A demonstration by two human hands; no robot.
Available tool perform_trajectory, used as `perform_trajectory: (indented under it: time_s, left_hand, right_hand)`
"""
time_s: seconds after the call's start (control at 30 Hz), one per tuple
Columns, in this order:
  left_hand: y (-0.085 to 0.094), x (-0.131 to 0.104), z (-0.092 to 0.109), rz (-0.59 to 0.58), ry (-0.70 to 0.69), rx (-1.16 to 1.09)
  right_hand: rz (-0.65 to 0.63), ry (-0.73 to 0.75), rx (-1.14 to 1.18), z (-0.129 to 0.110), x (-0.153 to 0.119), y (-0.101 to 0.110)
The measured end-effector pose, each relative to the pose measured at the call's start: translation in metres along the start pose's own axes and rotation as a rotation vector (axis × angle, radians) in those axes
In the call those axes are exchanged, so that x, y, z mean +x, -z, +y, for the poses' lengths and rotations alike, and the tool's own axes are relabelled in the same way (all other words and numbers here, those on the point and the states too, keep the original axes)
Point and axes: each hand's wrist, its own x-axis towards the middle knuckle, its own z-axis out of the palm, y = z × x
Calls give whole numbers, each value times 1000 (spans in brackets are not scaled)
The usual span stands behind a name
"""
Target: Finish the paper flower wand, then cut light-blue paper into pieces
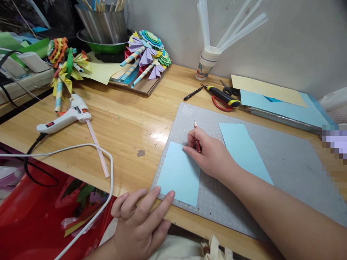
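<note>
Item 1: near blue sheet (177,173), flat on the grey cutting mat (292,162), along its left edge, on the table (130,115).

Item 2: far blue paper (245,148), on the same mat, partly behind my right forearm; its edge is stepped, and I cannot tell whether it is one piece or two overlapped.

Item 3: my right hand (210,151), grip closed around a red pencil (198,146), sharpened end pointing away from me; thumb at the near sheet's far edge, pinching or merely resting, I cannot tell.

Item 4: my left hand (142,216), grip loose, fingers spread, nothing clasped; fingertips at the near sheet's close edge.

Item 5: glue gun (66,117), white, lying at left, glue stick (99,150) protruding.

Item 6: black pen (193,94), beyond the mat.

Condition of work: papers separated and laid out. I make out no drawn line or fold on the near sheet; I judge its working early, with marking and shaping undone.
</note>
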Motion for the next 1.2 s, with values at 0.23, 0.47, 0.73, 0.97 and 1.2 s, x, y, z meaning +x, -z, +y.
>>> perform_trajectory:
  time_s: [0.23, 0.47, 0.73, 0.97, 1.2]
  left_hand:
    - [13, 12, 0, -90, -132, 65]
    - [16, 26, -9, -218, -404, 103]
    - [13, 28, -13, -238, -479, 149]
    - [12, 32, -11, -249, -359, 44]
    - [13, 35, -9, -259, -323, 9]
  right_hand:
    - [-2, -3, 18, 0, -1, -1]
    - [63, 13, 29, 1, -2, -1]
    - [141, -5, 625, -26, -31, 23]
    - [31, -389, 1147, -27, -91, -5]
    - [-21, -120, 617, -30, -116, -11]
